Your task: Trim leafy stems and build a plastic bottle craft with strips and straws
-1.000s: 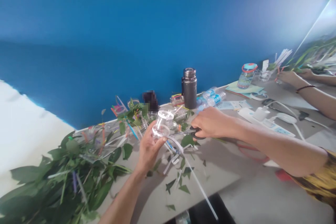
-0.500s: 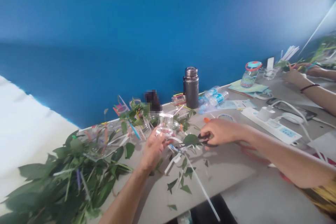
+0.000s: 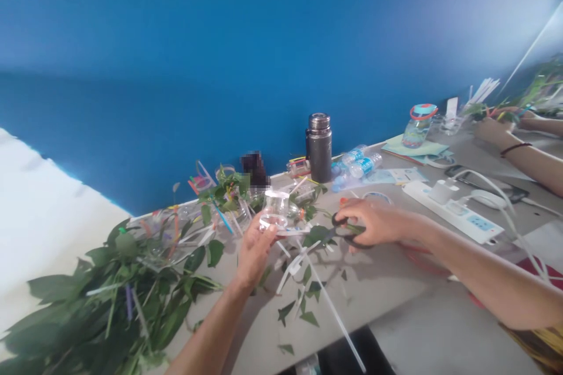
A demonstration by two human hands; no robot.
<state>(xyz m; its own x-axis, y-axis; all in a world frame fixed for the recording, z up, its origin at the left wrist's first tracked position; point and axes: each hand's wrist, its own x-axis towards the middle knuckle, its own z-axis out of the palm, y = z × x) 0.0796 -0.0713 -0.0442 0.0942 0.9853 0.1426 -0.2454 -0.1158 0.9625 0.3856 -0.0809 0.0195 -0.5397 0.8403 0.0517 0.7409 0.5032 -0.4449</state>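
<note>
My left hand [image 3: 253,249] is closed round the base of a small clear cup [image 3: 274,209], holding it just above the grey table [image 3: 396,287]. A white strip [image 3: 294,232] runs from the cup's base toward my right hand [image 3: 373,222], which grips black-handled scissors [image 3: 341,231] with the blades pointing left at the strip. A green leaf [image 3: 319,235] lies under the blades. More white strips [image 3: 334,310] and cut leaf bits [image 3: 308,304] lie on the table below the hands.
A heap of leafy branches [image 3: 118,299] fills the left. A dark steel flask [image 3: 319,146], plastic water bottles [image 3: 356,164] and a white power strip [image 3: 457,211] stand behind. Another person's arms [image 3: 523,152] work at the far right. A blue wall [image 3: 264,70] backs the table.
My right hand with the scissors has moved down and right, away from the cup, onto the table. The cup in my left hand has dropped slightly. The view shifted a little.
</note>
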